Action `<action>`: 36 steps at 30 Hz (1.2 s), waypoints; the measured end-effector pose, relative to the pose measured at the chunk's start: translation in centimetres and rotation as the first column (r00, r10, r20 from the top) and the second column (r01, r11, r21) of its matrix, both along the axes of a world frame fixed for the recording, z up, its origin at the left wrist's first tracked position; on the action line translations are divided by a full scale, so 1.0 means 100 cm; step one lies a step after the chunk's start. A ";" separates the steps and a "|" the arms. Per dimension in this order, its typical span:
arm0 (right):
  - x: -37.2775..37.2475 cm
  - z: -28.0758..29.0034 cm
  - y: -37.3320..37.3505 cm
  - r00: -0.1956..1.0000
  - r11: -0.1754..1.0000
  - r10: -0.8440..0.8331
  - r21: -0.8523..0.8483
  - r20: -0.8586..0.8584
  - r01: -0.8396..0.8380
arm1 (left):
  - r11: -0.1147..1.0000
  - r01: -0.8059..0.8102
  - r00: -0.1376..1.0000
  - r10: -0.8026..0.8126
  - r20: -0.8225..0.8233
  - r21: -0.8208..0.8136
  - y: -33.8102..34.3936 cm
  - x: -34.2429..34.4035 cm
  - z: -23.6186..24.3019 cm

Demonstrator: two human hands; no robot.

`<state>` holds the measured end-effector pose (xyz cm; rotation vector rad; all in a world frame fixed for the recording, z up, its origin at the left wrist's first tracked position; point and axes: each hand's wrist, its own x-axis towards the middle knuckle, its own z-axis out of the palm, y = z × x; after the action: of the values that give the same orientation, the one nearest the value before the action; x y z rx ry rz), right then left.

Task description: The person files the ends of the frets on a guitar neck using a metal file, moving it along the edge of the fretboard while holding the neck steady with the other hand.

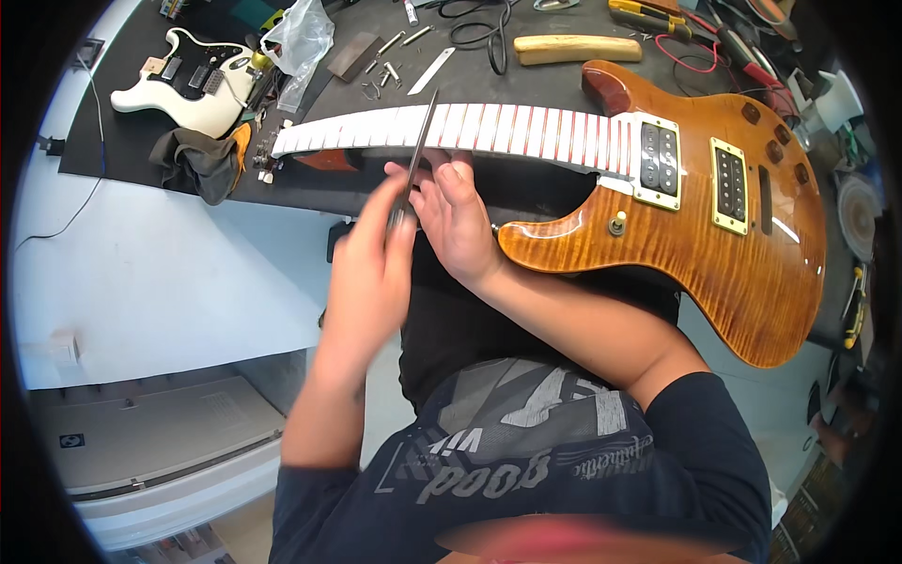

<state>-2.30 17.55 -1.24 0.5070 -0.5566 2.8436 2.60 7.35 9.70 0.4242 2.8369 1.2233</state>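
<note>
An amber flame-top electric guitar (752, 282) lies across the bench edge, its neck (526, 130) pointing left, the fretboard covered in white strips between red-looking frets. My left hand (371, 263), slightly blurred, grips a long dark file (421, 136) that crosses the fretboard at an angle. Beside it my right hand (458, 216) is palm up beneath the neck, its curled fingers against the underside and partly hidden. An orange-red block (324, 162) shows under the neck toward the headstock.
On the dark bench (329, 193) are a white guitar body (141, 103), grey cloth (197, 160), plastic bag (291, 47), small metal parts (385, 70), ruler (427, 70), wooden block (578, 49) and cables (489, 42). Yellow-handled tools (639, 14) lie back right; a pale cabinet (150, 282) stands left.
</note>
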 end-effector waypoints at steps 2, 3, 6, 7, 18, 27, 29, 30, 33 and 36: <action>0.002 0.003 -0.005 1.000 0.994 0.020 -0.103 0.002 -0.019 | 0.989 -0.012 1.000 0.011 -0.007 -0.149 0.025 -0.053 0.016; -0.001 0.000 -0.003 0.996 0.994 0.055 -0.089 -0.075 -0.061 | 0.989 -0.014 1.000 0.014 0.000 -0.146 0.022 -0.049 0.017; 0.000 -0.007 -0.003 1.000 0.998 0.009 -0.055 0.007 -0.009 | 0.999 0.035 0.999 -0.035 -0.018 0.006 0.011 -0.024 0.006; 0.000 -0.012 0.000 1.000 0.998 0.020 -0.057 -0.014 -0.020 | 0.999 0.038 0.999 -0.039 -0.034 -0.018 -0.002 0.002 0.002; 0.002 0.001 -0.001 0.998 0.994 0.047 -0.101 -0.028 -0.050 | 0.995 -0.027 0.982 0.044 0.183 -0.094 0.039 -0.054 0.037; 0.005 0.004 0.001 1.000 0.999 0.008 -0.045 -0.022 -0.009 | 0.996 0.082 0.996 -0.081 -0.044 0.018 0.002 -0.022 0.009; 0.003 0.003 0.000 0.997 0.996 0.065 -0.053 -0.039 -0.067 | 0.996 0.040 0.999 -0.040 -0.006 -0.075 0.027 -0.066 0.023; 0.000 -0.003 -0.002 0.994 0.994 0.104 -0.037 -0.026 -0.105 | 0.999 0.037 0.999 -0.035 0.041 -0.038 0.024 -0.083 0.012; 0.001 -0.012 0.005 0.999 0.999 0.052 0.003 -0.002 -0.052 | 0.997 0.030 0.997 -0.034 -0.064 -0.072 0.009 -0.005 0.011; 0.000 -0.008 0.000 0.998 0.999 0.022 0.038 0.055 -0.024 | 0.998 -0.057 0.993 0.056 0.102 0.004 -0.036 0.075 0.008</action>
<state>-2.26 17.57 -2.00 0.4462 -0.6208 2.8810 10.07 3.78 10.49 0.2750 2.7774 1.2270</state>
